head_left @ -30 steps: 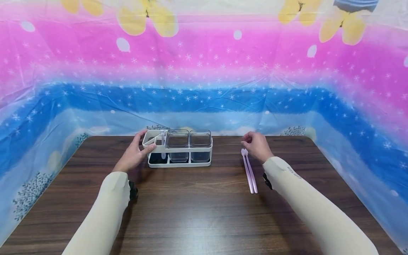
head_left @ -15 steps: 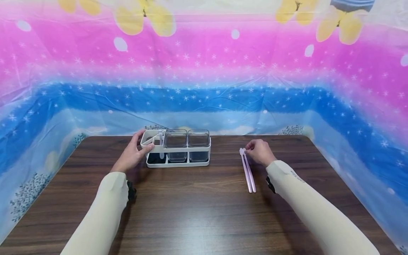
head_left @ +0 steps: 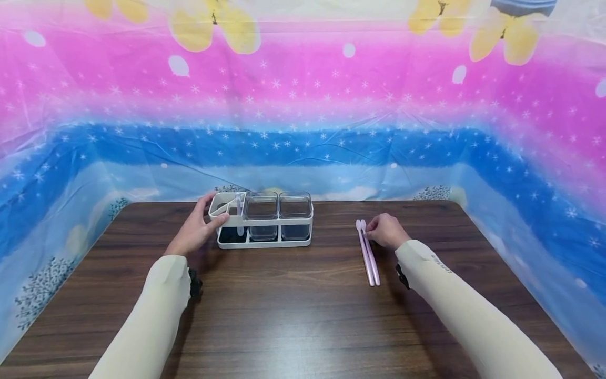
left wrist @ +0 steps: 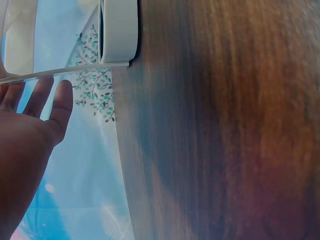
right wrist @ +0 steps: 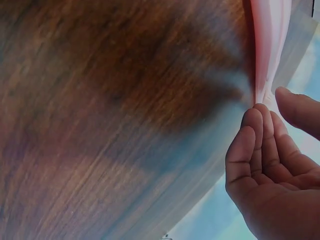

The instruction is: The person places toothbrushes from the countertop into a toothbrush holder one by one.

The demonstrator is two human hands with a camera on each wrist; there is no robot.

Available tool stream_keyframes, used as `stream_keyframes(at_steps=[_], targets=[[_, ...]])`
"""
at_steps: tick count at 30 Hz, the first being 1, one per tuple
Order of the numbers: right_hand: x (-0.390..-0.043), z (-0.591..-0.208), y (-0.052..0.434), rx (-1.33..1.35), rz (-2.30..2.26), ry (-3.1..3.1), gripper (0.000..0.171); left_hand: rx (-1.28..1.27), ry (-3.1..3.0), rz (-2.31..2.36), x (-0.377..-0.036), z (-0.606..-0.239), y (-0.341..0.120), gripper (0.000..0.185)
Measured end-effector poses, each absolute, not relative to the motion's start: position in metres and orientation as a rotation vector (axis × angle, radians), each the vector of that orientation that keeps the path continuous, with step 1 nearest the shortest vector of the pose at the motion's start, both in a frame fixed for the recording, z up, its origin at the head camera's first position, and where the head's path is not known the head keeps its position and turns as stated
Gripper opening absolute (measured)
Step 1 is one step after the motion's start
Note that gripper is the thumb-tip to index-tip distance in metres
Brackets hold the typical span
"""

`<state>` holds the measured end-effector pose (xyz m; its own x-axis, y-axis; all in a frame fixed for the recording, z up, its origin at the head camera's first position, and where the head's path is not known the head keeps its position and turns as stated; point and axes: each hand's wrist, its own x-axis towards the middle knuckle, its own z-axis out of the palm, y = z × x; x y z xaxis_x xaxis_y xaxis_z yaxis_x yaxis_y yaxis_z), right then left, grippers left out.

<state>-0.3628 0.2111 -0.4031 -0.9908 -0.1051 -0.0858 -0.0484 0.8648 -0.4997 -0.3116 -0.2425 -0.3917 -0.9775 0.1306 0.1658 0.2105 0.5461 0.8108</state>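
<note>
Two pink spoons (head_left: pixel 367 252) lie side by side on the dark wooden table (head_left: pixel 293 316), right of centre, their bowls pointing away from the person and their handles toward the near edge. The right hand (head_left: pixel 385 231) sits just beside their far ends, fingers curled with the fingertips (right wrist: pixel 256 117) at the spoons' upper part; whether it already pinches one I cannot tell. Well apart to the left stands a white rack (head_left: pixel 261 221) holding two clear square jars (head_left: pixel 278 206) and, at its left end, an open white compartment with a small spoon standing in it. The left hand (head_left: pixel 196 229) rests against that left end, fingers fairly straight, thumb on the front rim. A bright pink and blue sheet (head_left: pixel 303 105) surrounds the table.
</note>
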Motion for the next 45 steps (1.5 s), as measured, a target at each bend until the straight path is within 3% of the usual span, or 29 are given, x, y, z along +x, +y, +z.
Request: stream_keyframes(at_steps=[30,45], targets=[[-0.363,-0.407,0.207,-0.044,-0.668,2.954,0.011,-0.289,-2.691,-1.442,-0.312,-0.39,-0.242,0.082],[-0.359,-0.402,0.202,0.064,-0.542,2.968,0.027,-0.281,-2.683,-1.45,-0.313,-0.394,-0.243,0.082]])
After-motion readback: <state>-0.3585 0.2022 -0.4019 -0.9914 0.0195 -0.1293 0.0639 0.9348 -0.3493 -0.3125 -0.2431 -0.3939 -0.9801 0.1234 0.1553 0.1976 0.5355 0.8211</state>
